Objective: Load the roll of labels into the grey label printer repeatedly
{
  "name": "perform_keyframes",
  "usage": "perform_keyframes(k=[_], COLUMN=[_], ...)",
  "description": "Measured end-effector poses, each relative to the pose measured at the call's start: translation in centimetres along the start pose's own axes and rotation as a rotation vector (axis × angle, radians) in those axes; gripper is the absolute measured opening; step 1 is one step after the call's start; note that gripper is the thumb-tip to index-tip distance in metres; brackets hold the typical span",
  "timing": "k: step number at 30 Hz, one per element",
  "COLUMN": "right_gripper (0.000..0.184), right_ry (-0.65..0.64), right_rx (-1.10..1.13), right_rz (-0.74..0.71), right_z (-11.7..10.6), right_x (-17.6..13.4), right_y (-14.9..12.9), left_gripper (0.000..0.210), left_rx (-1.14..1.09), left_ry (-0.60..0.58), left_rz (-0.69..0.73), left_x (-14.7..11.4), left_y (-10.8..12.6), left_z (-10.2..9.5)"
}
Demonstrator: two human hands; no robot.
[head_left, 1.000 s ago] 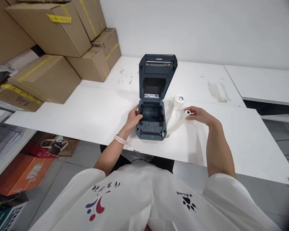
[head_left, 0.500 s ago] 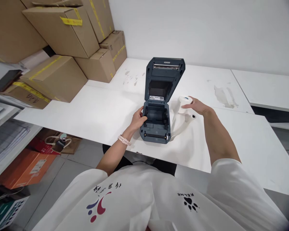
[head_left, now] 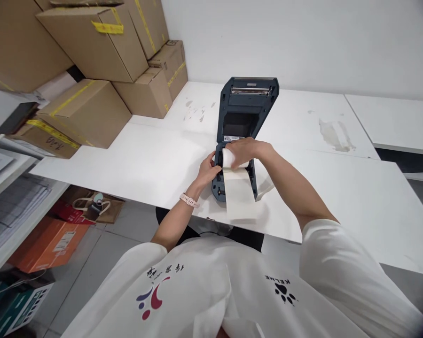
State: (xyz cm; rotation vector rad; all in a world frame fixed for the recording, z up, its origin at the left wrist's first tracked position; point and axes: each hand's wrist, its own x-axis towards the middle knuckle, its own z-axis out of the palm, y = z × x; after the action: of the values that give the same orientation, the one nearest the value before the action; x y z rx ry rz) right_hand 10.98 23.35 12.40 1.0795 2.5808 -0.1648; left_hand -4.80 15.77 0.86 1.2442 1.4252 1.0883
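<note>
A dark grey label printer (head_left: pixel 250 99) stands on the white table with its lid tilted up and back. My left hand (head_left: pixel 207 171) grips the left side of its base, thumb over the rim. Inside the base sits a white label roll (head_left: pixel 228 158), with my right hand (head_left: pixel 242 151) closed over its top and right part. From the roll a pale paper strip (head_left: pixel 240 195) runs forward over the printer's front edge and hangs above the table. Much of the printer's inside is hidden by the roll and my right hand.
Several cardboard boxes (head_left: pixel 88 112) with yellow tape are stacked at the left back of the white table (head_left: pixel 155 155). A white wall (head_left: pixel 303 42) rises behind. Below, on the left, are a shelf (head_left: pixel 17 211) and an orange box (head_left: pixel 52 244). A second white table (head_left: pixel 409 119) stands at right.
My right hand has brought the label roll from the table at the printer's right into its open base. The paper strip now lies forward over the front. My left hand still holds the printer's side.
</note>
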Motion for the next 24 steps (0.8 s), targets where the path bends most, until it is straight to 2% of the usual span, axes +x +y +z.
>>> perform_keyframes(k=[4,6,8,11,13,15,18,21,24], right_gripper=[0.064,0.062,0.059,0.050,0.045,0.046,0.051,0.053,0.054], right_ry=[-0.037,0.005,0.136,0.407,0.500,0.524,0.553,0.574,0.582], right_rx=[-0.004,0.038,0.084,0.176,0.240,0.284,0.322,0.349,0.362], right_rz=[0.040,0.049,0.040,-0.016,-0.077,-0.116,-0.089,-0.067,-0.068], right_z=[1.0,1.7,2.7,5.2,7.5,10.0,12.8,13.9,14.1], right_x=[0.6,-0.2,-2.0,-6.0,-8.8,-10.9,-12.0,-11.8,-11.5], right_y=[-0.7,-0.8,-1.2,-2.9,-4.6,-6.4,-8.3,-8.9,-8.8], left_gripper=[0.088,0.087,0.086,0.086,0.087,0.086,0.084,0.080,0.074], left_rx=[-0.008,-0.005,-0.001,-0.029,-0.055,-0.082,-0.116,-0.114,-0.083], left_ry=[-0.007,0.006,0.022,0.020,0.018,0.021,0.033,0.052,0.084], left_rz=[-0.027,-0.021,-0.018,-0.032,-0.044,-0.058,-0.076,-0.090,-0.091], left_x=[0.0,-0.1,-0.1,-0.1,-0.3,-0.4,-0.5,-0.6,-0.9], left_y=[0.2,0.3,0.3,0.2,0.1,0.1,0.0,-0.1,-0.2], left_z=[0.0,0.1,0.2,0.2,0.2,0.3,0.3,0.3,0.4])
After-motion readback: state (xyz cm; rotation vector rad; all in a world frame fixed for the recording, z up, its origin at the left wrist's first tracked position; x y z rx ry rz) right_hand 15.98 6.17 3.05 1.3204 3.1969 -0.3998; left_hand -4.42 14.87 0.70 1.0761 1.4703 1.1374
